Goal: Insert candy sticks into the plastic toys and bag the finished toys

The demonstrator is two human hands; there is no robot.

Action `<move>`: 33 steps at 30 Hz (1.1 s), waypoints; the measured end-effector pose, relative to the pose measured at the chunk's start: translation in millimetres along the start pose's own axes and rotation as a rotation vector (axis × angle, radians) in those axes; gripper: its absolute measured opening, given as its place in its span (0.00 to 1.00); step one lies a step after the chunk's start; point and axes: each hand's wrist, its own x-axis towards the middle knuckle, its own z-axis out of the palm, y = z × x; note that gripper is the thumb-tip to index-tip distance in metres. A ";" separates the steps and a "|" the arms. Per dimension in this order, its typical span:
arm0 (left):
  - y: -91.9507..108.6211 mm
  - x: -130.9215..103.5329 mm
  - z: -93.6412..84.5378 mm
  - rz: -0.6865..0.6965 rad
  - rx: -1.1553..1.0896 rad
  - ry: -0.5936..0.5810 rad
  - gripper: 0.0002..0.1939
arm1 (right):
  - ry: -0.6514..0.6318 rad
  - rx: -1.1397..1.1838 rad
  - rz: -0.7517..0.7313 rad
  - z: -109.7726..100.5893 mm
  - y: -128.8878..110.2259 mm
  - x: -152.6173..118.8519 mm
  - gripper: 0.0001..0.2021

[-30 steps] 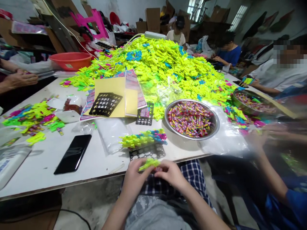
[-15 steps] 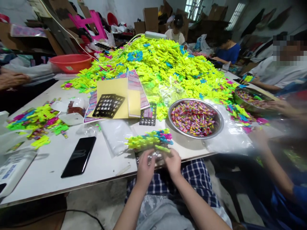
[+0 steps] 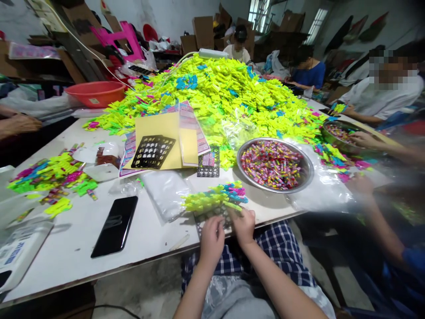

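Note:
At the table's near edge lies a black perforated tray (image 3: 217, 213). Rows of small yellow, blue and pink plastic pieces (image 3: 212, 197) stand in its far part. My left hand (image 3: 212, 235) is at the tray's near left side, fingers bent and thumb close to them; whatever lies between them is too small to make out. On the right, my right hand (image 3: 245, 223) pinches the near end of a yellow plastic piece (image 3: 233, 206) at the front of the rows. Its fingertips are partly hidden.
A steel bowl (image 3: 310, 177) of small candy-like tubes stands right of the tray, before a large yellow heap (image 3: 212, 93). Clear plastic bags (image 3: 166, 195), a black phone (image 3: 114, 226) and black cards (image 3: 152, 152) lie leftward. A co-worker's blurred arm (image 3: 381, 217) is close on the right.
The whole view has shifted slightly, so the table things appear lower and further right. My left thumb and fingers have drawn closer together. My right hand stays at the yellow piece.

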 end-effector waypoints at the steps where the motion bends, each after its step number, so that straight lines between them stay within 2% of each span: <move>1: 0.0 -0.6 -0.2 0.004 0.011 -0.003 0.11 | 0.009 -0.020 -0.011 1.7 0.7 0.0 0.20; 9: -0.4 -2.9 -1.9 0.073 0.063 -0.019 0.12 | 0.026 -0.029 -0.052 5.8 2.5 1.0 0.20; 15: -5.2 -2.9 1.4 0.092 0.096 -0.007 0.11 | 0.163 -0.011 -0.161 9.2 3.2 2.9 0.20; 27: -5.1 -0.2 3.4 0.101 0.210 -0.028 0.11 | 0.167 0.022 -0.160 12.5 0.3 1.7 0.12; 30: -6.1 1.6 3.1 0.095 0.233 -0.032 0.11 | 0.149 0.033 -0.178 6.5 -0.2 -1.3 0.12; 33: -3.6 3.2 1.1 0.091 0.249 -0.034 0.11 | 0.109 0.053 -0.220 -9.2 5.0 -4.0 0.12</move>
